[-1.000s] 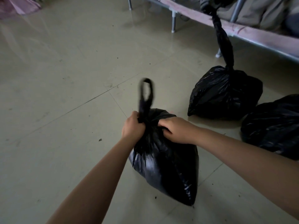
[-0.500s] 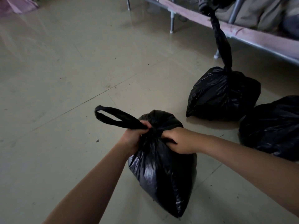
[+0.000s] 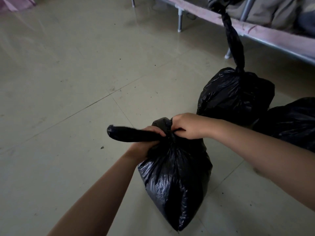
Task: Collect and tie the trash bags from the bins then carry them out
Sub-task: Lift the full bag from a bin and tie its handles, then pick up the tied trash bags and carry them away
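Observation:
A full black trash bag (image 3: 175, 181) stands on the tiled floor in front of me. My left hand (image 3: 146, 142) grips its twisted neck, whose loose end (image 3: 126, 133) sticks out to the left. My right hand (image 3: 185, 126) pinches the gathered plastic at the knot on the bag's top. Behind it a second black bag (image 3: 233, 96) sits on the floor, its long twisted neck (image 3: 233, 41) rising toward the bed frame. A third black bag (image 3: 293, 120) lies at the right edge, partly hidden by my right arm.
A metal bed frame (image 3: 255, 34) with a pink rail and bedding runs along the top right, with legs on the floor. Pink fabric (image 3: 15, 4) lies at the top left corner. Bare tiled floor (image 3: 68, 82) spreads to the left.
The bag's twisted end swung from upright down to the left and is pulled straight sideways. My right hand shifted up onto the knot at the bag's top.

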